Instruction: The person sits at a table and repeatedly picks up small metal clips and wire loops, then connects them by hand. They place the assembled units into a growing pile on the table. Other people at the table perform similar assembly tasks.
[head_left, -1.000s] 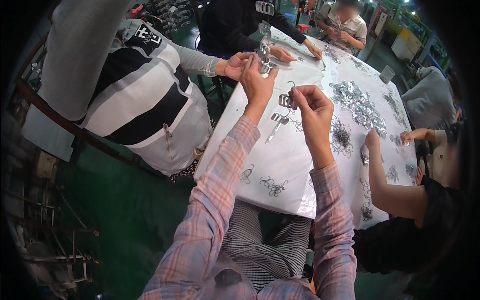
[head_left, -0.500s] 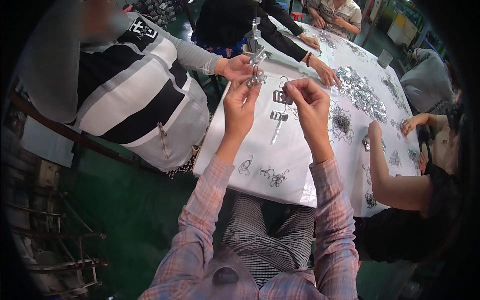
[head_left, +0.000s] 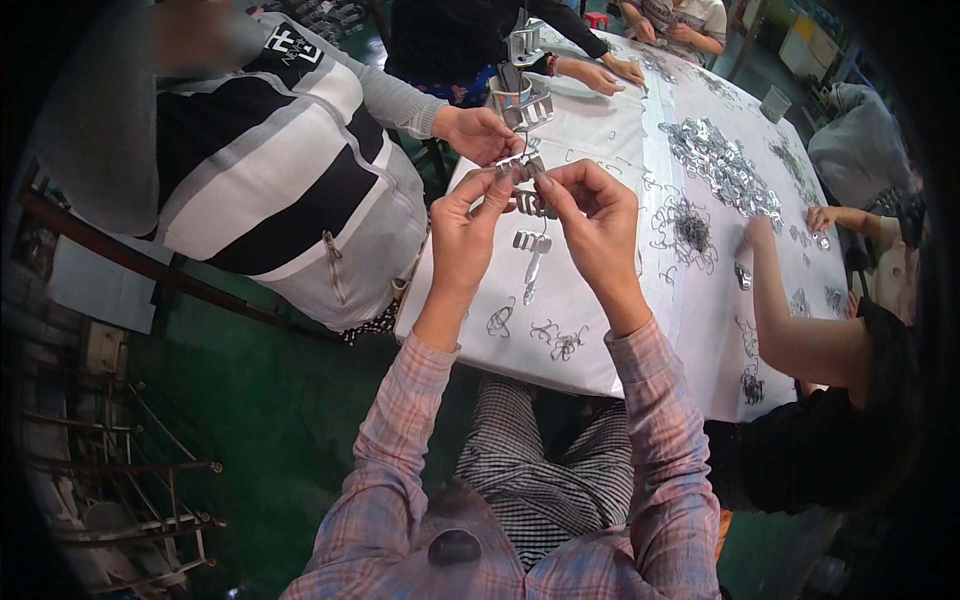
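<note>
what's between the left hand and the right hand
In the head view, slotted metal pieces hang between the left hand and the right hand, with a narrow metal strip below them.

Pink-and-blue plaid shirt (head_left: pixel 388 445), black-and-white checked trousers (head_left: pixel 512 435)

Upper pieces (head_left: pixel 530 108): two silvery, slotted metal brackets, hanging one above the other, over the fingertips.
Middle piece (head_left: pixel 520 165): shiny metal, tilted, partly covered by the fingertips of both hands (head_left: pixel 465 225) (head_left: pixel 597 205).
Lower pieces (head_left: pixel 531 240): two slotted brackets, one just beneath the fingertips, the other below it.
Strip (head_left: pixel 531 278): narrow, shiny, dangling under the lowest bracket, slightly slanted, above the tabletop (head_left: pixel 480 345).
</note>
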